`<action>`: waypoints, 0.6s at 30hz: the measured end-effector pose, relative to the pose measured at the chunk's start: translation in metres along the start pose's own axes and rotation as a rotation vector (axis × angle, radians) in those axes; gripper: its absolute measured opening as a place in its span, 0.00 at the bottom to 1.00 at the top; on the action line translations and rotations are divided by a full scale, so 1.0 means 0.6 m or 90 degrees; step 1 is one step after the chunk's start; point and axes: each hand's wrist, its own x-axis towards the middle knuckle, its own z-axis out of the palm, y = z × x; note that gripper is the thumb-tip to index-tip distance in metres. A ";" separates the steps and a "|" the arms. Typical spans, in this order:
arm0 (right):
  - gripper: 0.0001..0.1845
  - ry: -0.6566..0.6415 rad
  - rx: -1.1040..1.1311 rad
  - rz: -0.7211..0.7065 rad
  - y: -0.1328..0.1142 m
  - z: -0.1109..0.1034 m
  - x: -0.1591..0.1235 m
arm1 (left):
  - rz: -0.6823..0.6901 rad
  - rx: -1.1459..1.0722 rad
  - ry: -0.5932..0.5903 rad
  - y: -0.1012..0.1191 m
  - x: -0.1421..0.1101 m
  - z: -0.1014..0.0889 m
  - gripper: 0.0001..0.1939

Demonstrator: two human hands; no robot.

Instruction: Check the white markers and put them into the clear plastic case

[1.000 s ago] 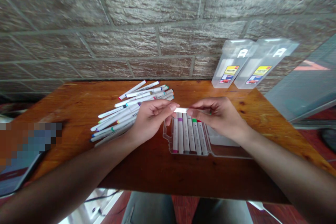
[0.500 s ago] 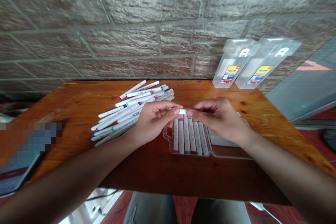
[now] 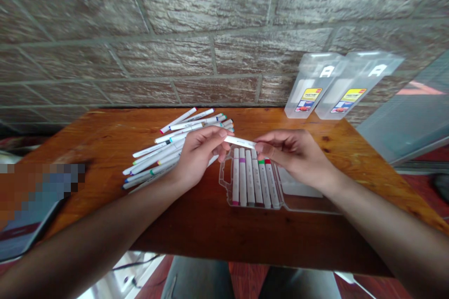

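Observation:
A white marker (image 3: 240, 141) is held level between my two hands, above the top end of an open clear case. My left hand (image 3: 202, 152) pinches its left end between thumb and fingers. The right end sits in the pinch of my right hand (image 3: 293, 155). Below lies the clear plastic case (image 3: 224, 181), with several markers (image 3: 249, 180) side by side in its left half; purple, green and red bands show near their tops. Part of the case's right half is hidden under my right hand and forearm. Left of my left hand is a loose pile of white markers (image 3: 150, 149) with coloured ends.
Two tall clear plastic cases (image 3: 304, 88) with yellow and blue labels stand against the brick wall (image 3: 235, 56) at the back right. A tablet-like device (image 3: 24, 238), partly blurred out, is at the left edge of the wooden table (image 3: 196, 229).
My left hand has shifted slightly left and up, so more of the marker shows between my hands than half a second ago. The pile and the cases stay where they were.

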 end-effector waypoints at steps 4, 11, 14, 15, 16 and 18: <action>0.08 0.009 0.054 0.006 -0.001 0.000 0.000 | -0.020 -0.040 0.026 0.002 0.002 0.002 0.09; 0.11 0.014 0.081 0.021 0.002 -0.005 -0.003 | -0.029 -0.063 0.050 0.005 0.005 0.003 0.09; 0.11 0.010 0.093 0.022 0.001 -0.006 -0.004 | -0.040 -0.071 0.061 0.007 0.006 0.004 0.10; 0.11 0.011 0.101 0.020 0.001 -0.006 -0.004 | -0.042 -0.073 0.065 0.007 0.006 0.005 0.10; 0.11 0.012 0.110 0.017 0.000 -0.006 -0.005 | -0.044 -0.075 0.068 0.007 0.006 0.005 0.10; 0.11 0.014 0.130 0.011 -0.003 -0.006 -0.005 | -0.044 -0.078 0.071 0.007 0.006 0.004 0.10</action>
